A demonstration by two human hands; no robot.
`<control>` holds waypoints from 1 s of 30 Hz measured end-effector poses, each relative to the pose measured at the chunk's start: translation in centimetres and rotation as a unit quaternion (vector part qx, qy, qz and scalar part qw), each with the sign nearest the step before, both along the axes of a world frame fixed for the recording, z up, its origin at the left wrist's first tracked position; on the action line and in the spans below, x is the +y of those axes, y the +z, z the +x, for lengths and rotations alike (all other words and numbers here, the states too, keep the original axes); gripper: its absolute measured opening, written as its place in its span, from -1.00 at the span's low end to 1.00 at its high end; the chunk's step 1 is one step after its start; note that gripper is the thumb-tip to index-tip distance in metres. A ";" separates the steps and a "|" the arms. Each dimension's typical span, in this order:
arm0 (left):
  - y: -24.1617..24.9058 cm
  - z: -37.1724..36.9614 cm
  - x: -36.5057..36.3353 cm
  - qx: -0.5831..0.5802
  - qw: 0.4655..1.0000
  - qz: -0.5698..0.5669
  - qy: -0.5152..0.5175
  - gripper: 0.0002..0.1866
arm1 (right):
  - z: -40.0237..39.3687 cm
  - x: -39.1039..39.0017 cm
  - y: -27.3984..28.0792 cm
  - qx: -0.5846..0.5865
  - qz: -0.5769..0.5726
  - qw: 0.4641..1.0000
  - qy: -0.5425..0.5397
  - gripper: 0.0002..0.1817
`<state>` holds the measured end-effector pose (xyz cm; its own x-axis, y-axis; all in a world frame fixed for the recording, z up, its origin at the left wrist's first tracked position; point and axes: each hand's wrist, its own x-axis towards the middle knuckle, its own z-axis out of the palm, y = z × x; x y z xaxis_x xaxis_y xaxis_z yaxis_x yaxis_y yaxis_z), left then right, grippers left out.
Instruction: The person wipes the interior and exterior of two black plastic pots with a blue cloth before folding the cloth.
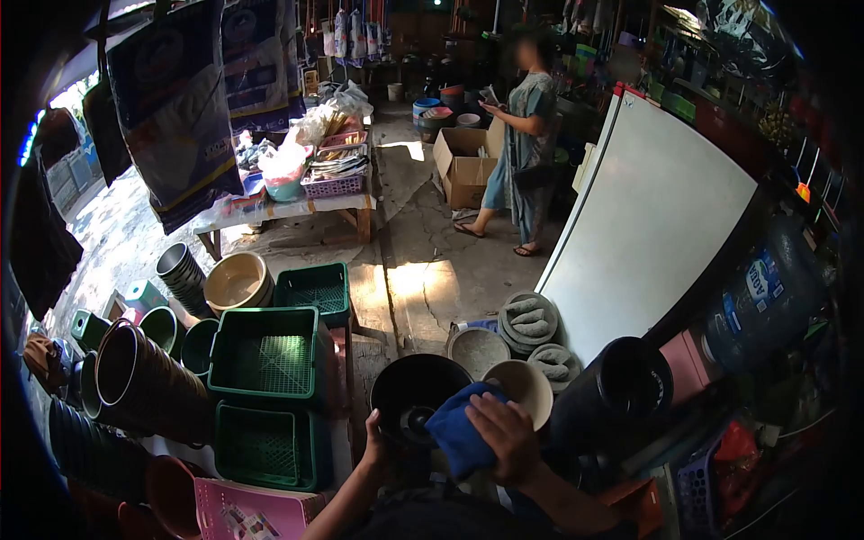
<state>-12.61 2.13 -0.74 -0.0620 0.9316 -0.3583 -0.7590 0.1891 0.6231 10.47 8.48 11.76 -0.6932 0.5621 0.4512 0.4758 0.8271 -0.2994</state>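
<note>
A round black bucket (392, 382) stands in front of me with its mouth facing up, and a darker round shape shows at its bottom. At its left side my left hand (374, 445) holds the wall, thumb up near the rim; its other fingers are mostly hidden. Over the bucket's right side lies a bunched blue cloth (457, 434). My right hand (504, 434) grips this cloth from above, its fingers laid across it. A cream bucket (533, 385) sits just beyond the right hand.
Grey stone mortars (517, 308) stand ahead, near a white refrigerator (643, 211). Green baskets (270, 315), a pink basket (207, 504) and stacked pots (135, 382) crowd my left. A black bin (576, 409) and a water bottle (760, 279) are right. A person (526, 135) stands beside a cardboard box (461, 180).
</note>
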 end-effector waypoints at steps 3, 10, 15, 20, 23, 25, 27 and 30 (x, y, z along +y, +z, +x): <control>0.5 0.7 0.4 -0.016 0.999 -0.021 0.018 0.02 | -1.3 -1.5 -2.5 -0.100 -0.026 0.994 0.046 -0.18; -0.9 0.5 -0.4 -0.053 0.995 -0.060 -0.053 0.01 | -1.4 -0.1 -7.4 -0.055 -0.023 0.994 0.093 -0.47; 3.6 -0.7 -1.7 0.802 0.577 0.149 -0.041 -0.11 | -0.5 1.1 -7.2 -0.099 -0.099 0.976 0.166 -0.51; 1.8 -1.8 -0.3 0.781 0.473 0.211 -0.349 -0.52 | -0.3 2.4 -7.5 -0.112 -0.127 0.967 0.191 -0.44; 2.2 -1.4 -0.2 0.737 0.559 0.225 -0.305 -0.61 | 0.0 3.8 -6.7 -0.060 -0.134 0.972 0.184 -0.36; 3.0 -1.2 -0.1 0.739 0.578 0.215 -0.271 -0.65 | 0.4 4.5 -5.5 -0.006 -0.141 0.975 0.172 -0.33; 4.0 -1.1 -0.1 0.724 0.618 0.178 -0.250 -0.66 | 1.0 4.9 -4.2 0.202 -0.272 0.936 0.092 -0.34; 5.2 -1.1 0.2 0.648 0.731 0.079 -0.199 -0.64 | 2.1 5.2 -4.9 0.289 -0.335 0.894 0.072 -0.31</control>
<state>-13.67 2.30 4.41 0.0325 0.9917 -0.1247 0.5830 0.0825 0.8083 12.59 13.68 6.89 -0.5398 0.7643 0.3528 -0.0156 0.4099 -0.9120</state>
